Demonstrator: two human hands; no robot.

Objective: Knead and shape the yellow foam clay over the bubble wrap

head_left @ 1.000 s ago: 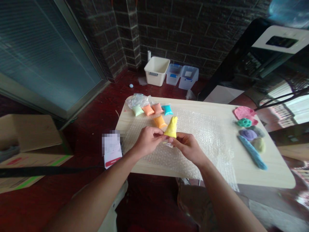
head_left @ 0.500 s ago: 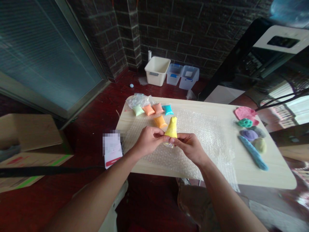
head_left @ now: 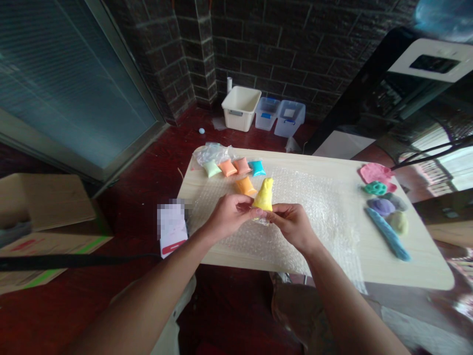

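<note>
A yellow lump of modelling clay [head_left: 263,196] rises above my fingertips, narrow at the top and wide at the bottom. Clear plastic wrapping shows below it, between the hands. My left hand [head_left: 232,215] pinches the lower left side with thumb and fingers. On the other side my right hand [head_left: 291,222] is closed at the lower right, its thumb near the left thumb. Just behind the clay lies an orange clay packet [head_left: 244,186] on the bubble wrap [head_left: 314,207]. Farther back sit a pale green packet [head_left: 212,169], a blue packet [head_left: 257,168] and two orange-pink ones.
At the table's [head_left: 424,266] right lie pink clay [head_left: 376,175], green clay [head_left: 375,188], purple clay [head_left: 382,206] and a long blue roll [head_left: 388,233]. A cardboard box [head_left: 48,207] stands left. Behind the table are a white bin [head_left: 240,116] and two clear bins.
The yellow clay has shifted slightly right, and its top now leans more to the right. Both hands stay in nearly the same place around its base.
</note>
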